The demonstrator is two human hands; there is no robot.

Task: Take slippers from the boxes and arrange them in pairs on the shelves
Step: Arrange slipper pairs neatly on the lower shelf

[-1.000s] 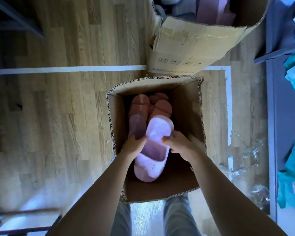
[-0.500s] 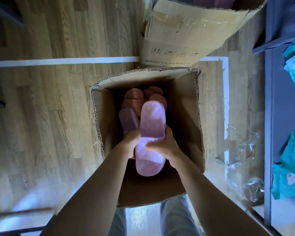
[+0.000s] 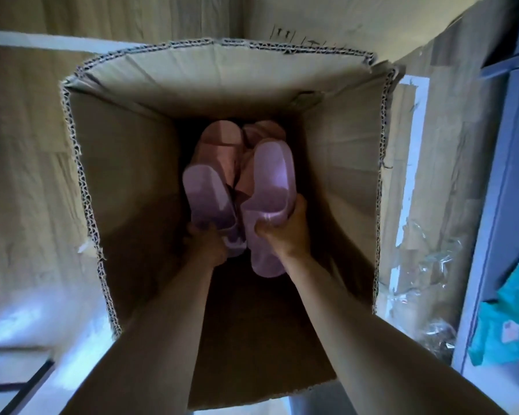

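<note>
Cardboard walls fill the head view: I look straight down into a deep open box (image 3: 126, 163) standing on the wood floor (image 3: 21, 175). Both my arms reach into it.

My right hand (image 3: 285, 232) grips a lilac slipper (image 3: 271, 175) across its strap, with the thumb on the near left side and the fingers wrapped round the right edge. The slipper lies lengthwise, one rounded end pointing away from me and the other sticking out toward me past my wrist. My left hand (image 3: 207, 244) is curled round the near end of the other lilac slipper (image 3: 206, 196), which lies just beside the first, on its left. So the hands are apart, each clamped on its own slipper, both low inside the box.

Deeper in, beyond the lilac ones, sit pink slippers (image 3: 222, 145), partly covered by them; I cannot tell how many.

A second box (image 3: 327, 19) stands right behind the far wall at the top of the view, with printed marks on its side. To the right a white tape line (image 3: 411, 145) runs along the floor, crumpled clear plastic (image 3: 426, 265) lies beside it, and a grey-blue shelf (image 3: 498, 205) carries teal packs (image 3: 510, 310).
</note>
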